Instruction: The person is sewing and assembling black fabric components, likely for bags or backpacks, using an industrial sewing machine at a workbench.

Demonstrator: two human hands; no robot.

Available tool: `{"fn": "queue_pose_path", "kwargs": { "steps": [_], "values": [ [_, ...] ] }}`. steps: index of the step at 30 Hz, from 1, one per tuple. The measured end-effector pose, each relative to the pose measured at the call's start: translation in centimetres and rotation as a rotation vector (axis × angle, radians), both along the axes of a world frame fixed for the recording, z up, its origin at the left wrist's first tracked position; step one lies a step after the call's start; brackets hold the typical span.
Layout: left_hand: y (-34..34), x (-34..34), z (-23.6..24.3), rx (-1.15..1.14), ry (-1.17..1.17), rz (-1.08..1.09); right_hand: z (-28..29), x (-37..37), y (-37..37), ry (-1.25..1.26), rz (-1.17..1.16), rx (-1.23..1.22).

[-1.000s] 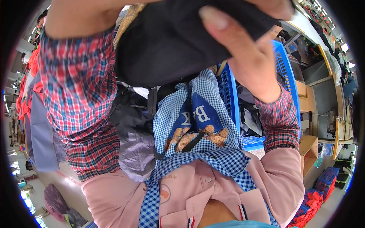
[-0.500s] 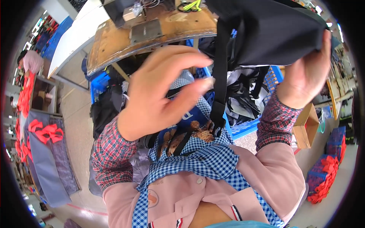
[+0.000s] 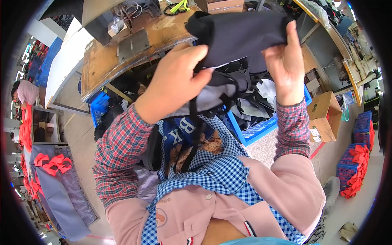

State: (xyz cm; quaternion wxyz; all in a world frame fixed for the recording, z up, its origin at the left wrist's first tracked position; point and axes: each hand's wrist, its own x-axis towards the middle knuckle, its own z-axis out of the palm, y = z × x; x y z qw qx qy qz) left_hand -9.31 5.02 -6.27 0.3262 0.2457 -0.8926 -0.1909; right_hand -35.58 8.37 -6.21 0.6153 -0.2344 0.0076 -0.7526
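A black fabric piece, apparently part of a sewn bag, is held up in front of me between both hands. My left hand pinches its left edge between thumb and fingers. At the right end, my right hand grips the cloth with the thumb on top; its fingertips are partly hidden behind the fabric. Grey and black fabric with dark straps hangs below the piece, over my lap. Beneath it, a blue crate holds a heap of black and grey pieces.
A worn wooden table stands ahead to the left, with a metal plate and yellow-green-handled scissors on it. Another blue crate is beneath. An open cardboard box and crates with red strips stand at right.
My left hand, free and blurred before, has taken the left edge of the black fabric. My right hand has moved left and a little lower, and the fabric has come with it.
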Motion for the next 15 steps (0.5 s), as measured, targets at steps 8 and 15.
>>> {"fn": "queue_pose_path", "kwargs": {
  "steps": [8, 15],
  "values": [
    [1.1, 3.1, -0.9, -0.09, -0.174, 0.097, -1.8, 5.1, 6.4, 1.747, -0.178, 0.167],
    [4.5, 2.8, 0.7, 0.192, 0.058, -0.024, -4.9, 7.1, 3.6, 1.981, -1.067, -0.342]
  ]
}}
